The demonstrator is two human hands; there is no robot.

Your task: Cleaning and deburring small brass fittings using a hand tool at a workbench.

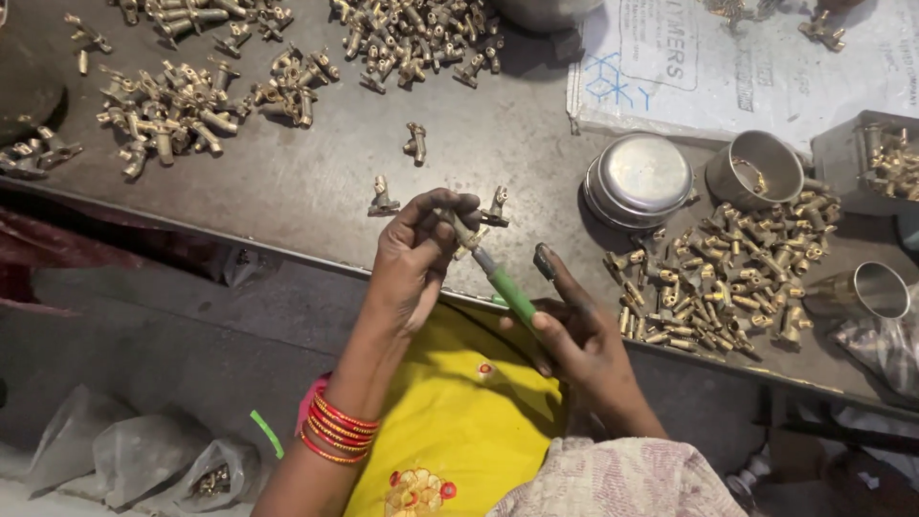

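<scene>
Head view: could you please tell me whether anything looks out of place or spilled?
Nothing looks spilled. Brass fittings lie in loose heaps on the table, and three strays sit apart near the hands.

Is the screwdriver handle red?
No, the screwdriver in the right hand has a green handle, while the left hand holds a small brass part at its tip.

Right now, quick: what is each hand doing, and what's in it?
Left hand: closed, pinching a small brass fitting at the tool's tip.
Right hand: closed around the green-handled screwdriver, forefinger stretched out.
</scene>
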